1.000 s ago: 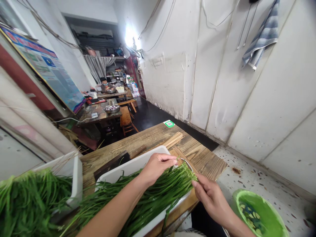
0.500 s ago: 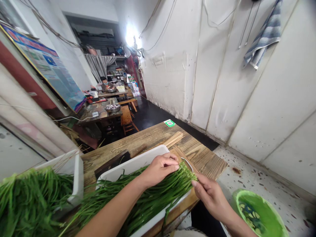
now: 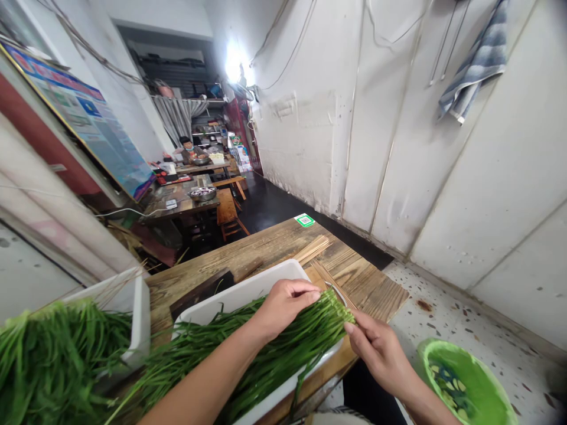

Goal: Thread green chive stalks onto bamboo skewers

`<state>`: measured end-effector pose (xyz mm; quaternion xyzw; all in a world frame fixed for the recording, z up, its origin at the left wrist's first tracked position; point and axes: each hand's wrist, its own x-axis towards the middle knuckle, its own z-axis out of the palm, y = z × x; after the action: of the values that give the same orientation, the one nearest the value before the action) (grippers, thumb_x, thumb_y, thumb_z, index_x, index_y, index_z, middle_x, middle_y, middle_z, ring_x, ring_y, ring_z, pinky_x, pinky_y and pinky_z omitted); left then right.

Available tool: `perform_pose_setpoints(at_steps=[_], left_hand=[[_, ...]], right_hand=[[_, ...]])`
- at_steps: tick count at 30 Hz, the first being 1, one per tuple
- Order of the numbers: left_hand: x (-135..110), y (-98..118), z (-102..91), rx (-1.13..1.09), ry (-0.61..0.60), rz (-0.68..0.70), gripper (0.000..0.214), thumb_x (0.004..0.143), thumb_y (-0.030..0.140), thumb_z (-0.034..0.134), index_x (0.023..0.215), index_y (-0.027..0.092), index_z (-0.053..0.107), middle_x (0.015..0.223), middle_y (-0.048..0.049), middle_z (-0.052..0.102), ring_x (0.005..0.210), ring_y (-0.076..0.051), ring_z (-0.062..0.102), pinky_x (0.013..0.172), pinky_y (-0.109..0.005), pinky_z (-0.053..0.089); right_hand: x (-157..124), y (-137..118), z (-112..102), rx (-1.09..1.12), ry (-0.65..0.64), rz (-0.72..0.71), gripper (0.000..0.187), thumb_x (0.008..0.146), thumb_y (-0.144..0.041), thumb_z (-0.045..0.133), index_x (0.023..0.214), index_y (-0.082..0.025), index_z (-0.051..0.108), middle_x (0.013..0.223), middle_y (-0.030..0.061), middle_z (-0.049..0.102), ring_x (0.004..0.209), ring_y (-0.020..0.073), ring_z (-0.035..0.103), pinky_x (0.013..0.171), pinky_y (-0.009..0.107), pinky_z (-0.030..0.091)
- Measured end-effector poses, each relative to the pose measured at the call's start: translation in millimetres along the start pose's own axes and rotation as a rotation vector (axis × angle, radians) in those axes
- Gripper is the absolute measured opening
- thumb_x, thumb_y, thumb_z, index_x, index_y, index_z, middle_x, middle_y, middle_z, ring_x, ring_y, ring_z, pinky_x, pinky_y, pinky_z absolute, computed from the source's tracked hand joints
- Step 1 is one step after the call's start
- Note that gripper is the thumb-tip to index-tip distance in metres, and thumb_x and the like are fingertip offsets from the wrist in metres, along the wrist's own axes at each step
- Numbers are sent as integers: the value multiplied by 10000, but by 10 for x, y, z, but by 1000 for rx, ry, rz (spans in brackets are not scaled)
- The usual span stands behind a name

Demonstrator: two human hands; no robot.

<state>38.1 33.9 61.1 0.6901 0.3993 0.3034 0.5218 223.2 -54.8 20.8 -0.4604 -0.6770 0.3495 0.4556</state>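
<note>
A thick bundle of long garlic chives [image 3: 283,348] lies in a white plastic tub [image 3: 283,270], its pale stem ends lined up towards the right. My left hand [image 3: 290,304] is closed in a pinch at the far side of these stem ends. At their near side, my right hand [image 3: 374,342] pinches the edge of the row between thumb and fingers. Whether a thin stick runs through the stems is hidden by the fingers. More chives [image 3: 66,348] hang over a second white tub [image 3: 140,313] at the left, with thin sticks poking out.
Thin bamboo skewers [image 3: 313,250] and a cleaver [image 3: 201,294] lie on the wooden table [image 3: 354,271]. A green bucket [image 3: 465,383] stands on the floor at the right. Further back, a person [image 3: 189,152] sits among tables, benches [image 3: 227,206] and a metal bowl [image 3: 202,194].
My left hand shifts very slightly, its fingers lying flatter over the stem ends. The right hand stays at the near edge of the chives.
</note>
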Motion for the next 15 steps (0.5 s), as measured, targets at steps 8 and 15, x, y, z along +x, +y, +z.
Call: perform_pose_setpoints(at_steps=[8, 15], left_hand=[[-18, -64, 41, -90, 59, -62, 293, 760, 342, 617, 931, 129, 724, 881, -65, 722, 842, -205, 624, 788, -284, 456], [-85, 47, 78, 72, -5, 83, 225, 800, 294, 568, 800, 139, 731, 863, -70, 698, 804, -176, 610, 762, -258, 450]], right_hand=[[-23, 48, 17, 41, 4, -1, 190, 935, -298, 420, 820, -193, 529, 564, -51, 333, 493, 105, 337, 484, 193, 351], [-47, 59, 12, 35, -9, 9, 187, 939, -295, 418, 835, -191, 533, 559, -53, 334, 483, 101, 334, 483, 194, 350]])
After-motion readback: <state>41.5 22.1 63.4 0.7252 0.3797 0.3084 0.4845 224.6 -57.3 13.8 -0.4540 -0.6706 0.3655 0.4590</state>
